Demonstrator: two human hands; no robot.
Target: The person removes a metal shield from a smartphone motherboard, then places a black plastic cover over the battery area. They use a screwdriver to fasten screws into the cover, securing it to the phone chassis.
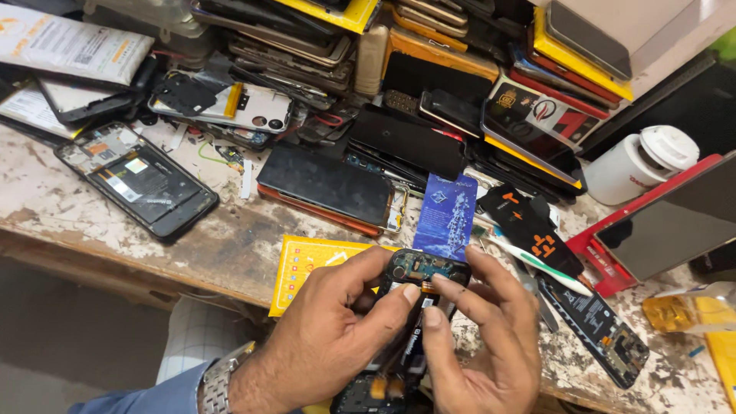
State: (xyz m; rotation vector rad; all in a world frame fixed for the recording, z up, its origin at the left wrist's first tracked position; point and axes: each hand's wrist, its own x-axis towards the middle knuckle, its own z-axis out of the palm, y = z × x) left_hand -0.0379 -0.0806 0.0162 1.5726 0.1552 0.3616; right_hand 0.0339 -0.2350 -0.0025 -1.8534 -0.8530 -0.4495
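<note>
Cluttered bench (230, 238); left hand (322, 349) and right hand (479, 337) both grip an opened phone (425, 272); thumbs should press lightly.

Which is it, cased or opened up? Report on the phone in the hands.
Opened up: the phone has no back cover, with circuit board and camera parts bare, held between the left hand and right hand.

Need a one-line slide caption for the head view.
Both hands, left and right, grip an opened phone above a worn workbench piled with dismantled phones.
</note>
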